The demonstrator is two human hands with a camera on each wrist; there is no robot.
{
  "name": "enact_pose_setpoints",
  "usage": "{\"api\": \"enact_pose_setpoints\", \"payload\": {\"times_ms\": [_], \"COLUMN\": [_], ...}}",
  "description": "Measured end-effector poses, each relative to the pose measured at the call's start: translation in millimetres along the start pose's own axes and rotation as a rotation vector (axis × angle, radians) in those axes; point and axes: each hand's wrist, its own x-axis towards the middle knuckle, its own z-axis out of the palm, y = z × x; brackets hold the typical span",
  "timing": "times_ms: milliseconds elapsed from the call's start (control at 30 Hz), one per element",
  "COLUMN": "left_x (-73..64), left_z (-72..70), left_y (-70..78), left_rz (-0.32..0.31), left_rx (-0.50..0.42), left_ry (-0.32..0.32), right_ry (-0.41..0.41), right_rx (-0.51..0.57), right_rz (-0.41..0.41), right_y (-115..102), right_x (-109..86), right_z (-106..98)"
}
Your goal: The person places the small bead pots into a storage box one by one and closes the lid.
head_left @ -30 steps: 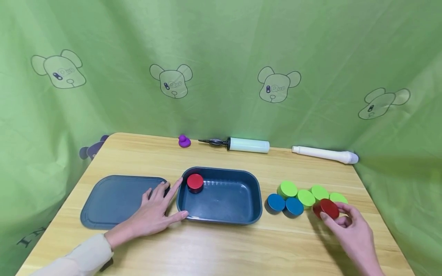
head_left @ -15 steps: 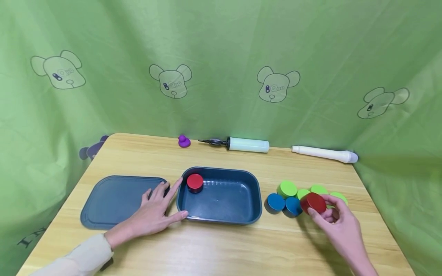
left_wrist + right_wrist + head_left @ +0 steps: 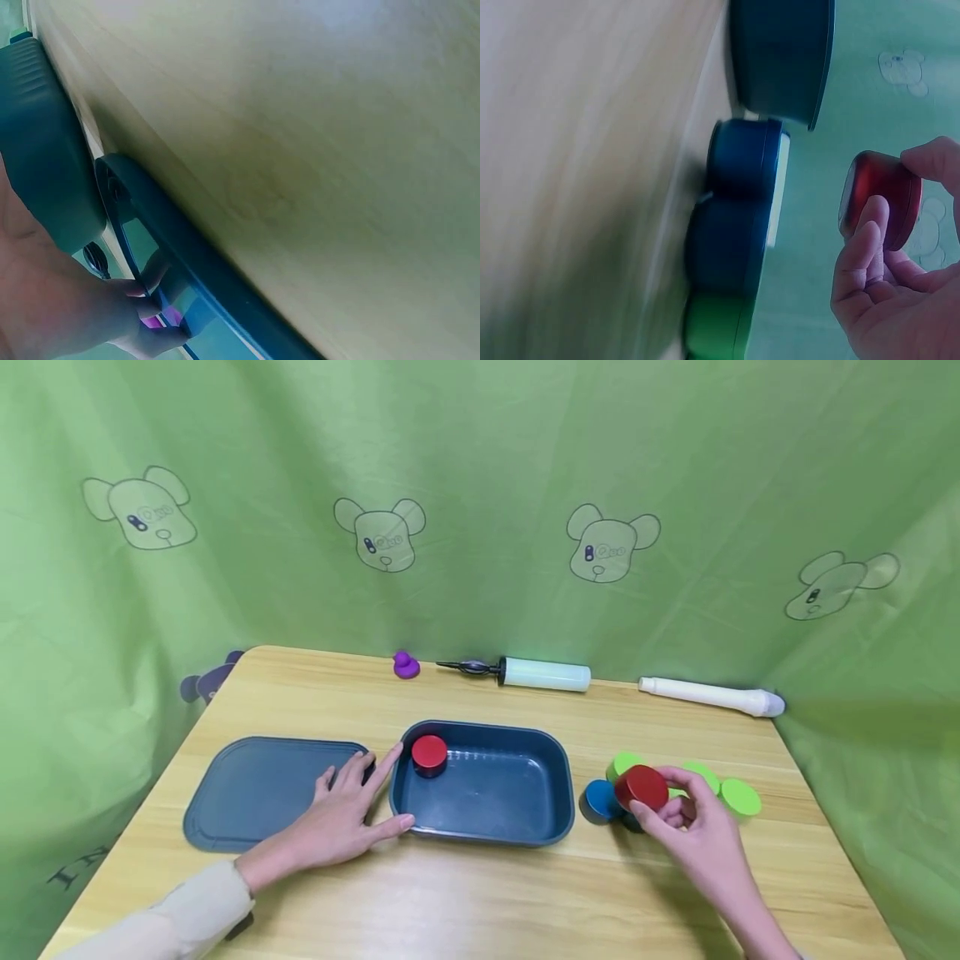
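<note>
My right hand (image 3: 705, 831) pinches a short red cylinder (image 3: 642, 787) between thumb and fingers; in the right wrist view this cylinder is held clear of the table. Beneath it are two blue cylinders, one (image 3: 597, 803) visible and the other mostly covered. Several green cylinders (image 3: 741, 798) sit behind and beside the hand. My left hand (image 3: 337, 822) lies with fingers spread, thumb and index finger at the left rim of a dark blue open box (image 3: 487, 802), its other fingers over the edge of a flat dark blue lid (image 3: 262, 785). Another red cylinder (image 3: 430, 753) stands in the box's back left corner.
Along the table's back edge lie a purple toy duck (image 3: 406, 665), a hand pump (image 3: 543, 674) with a black nozzle, and a white microphone-shaped stick (image 3: 712, 695). A green printed curtain (image 3: 495, 593) hangs behind and at both sides of the wooden table (image 3: 487, 910).
My right hand has carried the red cylinder leftward, from beside the green cylinders to over the blue ones. The left hand stays at the box. The head view has shifted slightly.
</note>
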Motion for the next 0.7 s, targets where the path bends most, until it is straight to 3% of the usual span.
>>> {"api": "enact_pose_setpoints", "payload": {"times_ms": [700], "left_x": [0.0], "left_z": [-2.6], "left_y": [3.0], "left_rz": [-0.006], "left_rx": [-0.012], "left_ry": [-0.016], "right_ry": [-0.108], "right_rx": [0.062], "right_rz": [-0.072], "right_y": [-32], "right_x": [27.6], "right_z": [53]}}
